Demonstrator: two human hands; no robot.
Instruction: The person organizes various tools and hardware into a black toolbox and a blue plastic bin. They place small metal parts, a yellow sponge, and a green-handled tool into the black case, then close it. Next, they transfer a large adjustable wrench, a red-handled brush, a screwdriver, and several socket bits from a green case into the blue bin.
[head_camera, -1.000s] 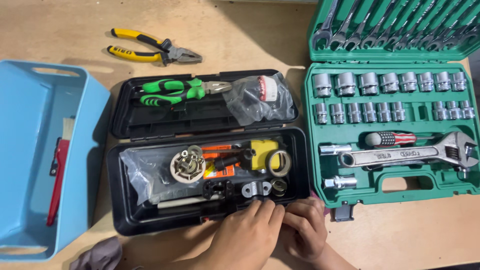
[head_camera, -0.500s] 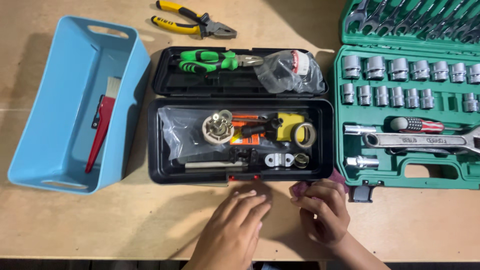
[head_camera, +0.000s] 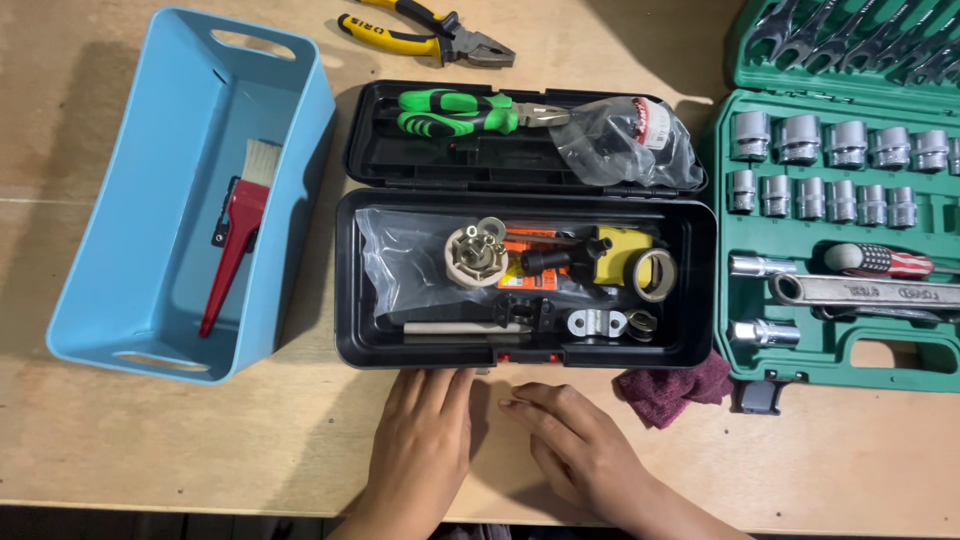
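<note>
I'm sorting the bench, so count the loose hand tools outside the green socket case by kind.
Pliers: 2, yellow-handled pliers and green-handled pliers
Brush: 1, red-handled brush in the blue bin
Total: 3

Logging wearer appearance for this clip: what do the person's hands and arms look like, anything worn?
Both the left hand and right hand are bare: no gloves, rings, watch or bands show. The forearms, as far as they show, carry no sleeves. Fingers have short, unpainted nails.
</note>
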